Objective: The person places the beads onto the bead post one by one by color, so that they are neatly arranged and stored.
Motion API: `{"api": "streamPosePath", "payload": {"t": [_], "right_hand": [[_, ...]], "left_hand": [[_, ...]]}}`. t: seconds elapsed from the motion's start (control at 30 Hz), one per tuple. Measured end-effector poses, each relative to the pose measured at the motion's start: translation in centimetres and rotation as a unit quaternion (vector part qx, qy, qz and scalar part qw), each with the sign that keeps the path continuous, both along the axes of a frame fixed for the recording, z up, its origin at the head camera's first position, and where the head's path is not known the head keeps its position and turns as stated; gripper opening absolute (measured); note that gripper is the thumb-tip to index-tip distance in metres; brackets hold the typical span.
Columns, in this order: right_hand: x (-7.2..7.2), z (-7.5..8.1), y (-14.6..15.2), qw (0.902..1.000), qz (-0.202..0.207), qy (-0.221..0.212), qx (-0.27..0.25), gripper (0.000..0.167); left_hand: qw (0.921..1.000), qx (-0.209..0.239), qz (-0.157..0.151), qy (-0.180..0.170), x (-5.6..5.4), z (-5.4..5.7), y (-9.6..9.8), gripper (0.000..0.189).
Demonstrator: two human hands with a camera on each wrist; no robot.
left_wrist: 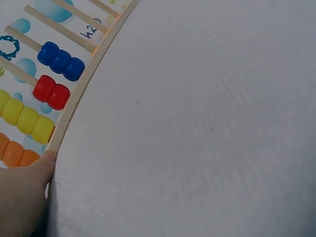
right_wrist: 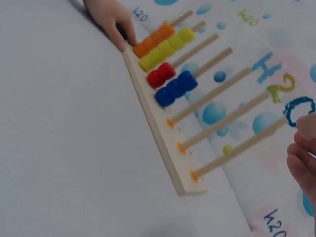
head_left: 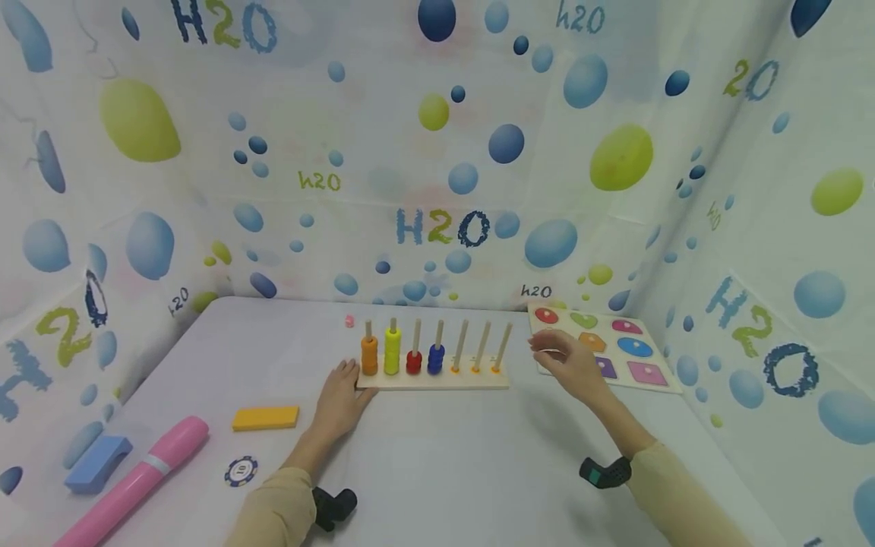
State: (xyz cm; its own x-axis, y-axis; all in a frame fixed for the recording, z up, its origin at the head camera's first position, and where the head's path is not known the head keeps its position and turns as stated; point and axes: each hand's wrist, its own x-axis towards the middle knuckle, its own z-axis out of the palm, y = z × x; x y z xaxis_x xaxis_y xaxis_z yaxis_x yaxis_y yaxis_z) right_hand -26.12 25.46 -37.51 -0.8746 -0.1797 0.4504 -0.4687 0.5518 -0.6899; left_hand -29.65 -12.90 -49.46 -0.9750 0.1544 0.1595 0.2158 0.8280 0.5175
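Note:
A wooden peg stand [head_left: 437,384] with colored beads stands on the table. My left hand [head_left: 339,395] grips its left end, with the thumb [left_wrist: 44,165] against the front edge. Orange beads [head_left: 369,355], yellow beads [head_left: 392,351], two red beads [head_left: 413,362] and three blue beads [head_left: 436,359] sit on its left pegs. The three right pegs [right_wrist: 232,116] carry no beads. To the right of the stand, my right hand [head_left: 570,365] hovers over the left side of a shape puzzle board [head_left: 656,377]. Its fingers are loosely bent, and I see nothing between them.
A small pink piece [head_left: 350,321] lies behind the stand's left end. On the left are a yellow block [head_left: 265,418], a poker chip [head_left: 241,471], a blue block [head_left: 99,463] and a long pink tube [head_left: 137,486]. Patterned cloth [head_left: 383,152] rises behind the table.

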Motion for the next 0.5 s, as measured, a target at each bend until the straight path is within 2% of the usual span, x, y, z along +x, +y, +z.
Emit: {"api": "streamPosePath", "payload": {"t": [0.1,0.33,0.5], "right_hand": [[1.1,-0.7,2.3,0.9996,-0.025,0.001,0.013,0.025],[2.7,-4.5,8.8,0.9981,-0.055,-0.005,0.025,0.027],[5.0,-5.6,12.0,0.9941,-0.096,-0.023,0.045,0.030]], "left_hand": [[1.0000,-0.002,-0.001,-0.004,0.1,-0.2,0.1,0.066],[1.0000,0.002,0.000,-0.006,0.0,-0.2,0.0,0.065],[1.0000,0.004,-0.001,-0.006,0.0,0.0,-0.1,0.066]]}}
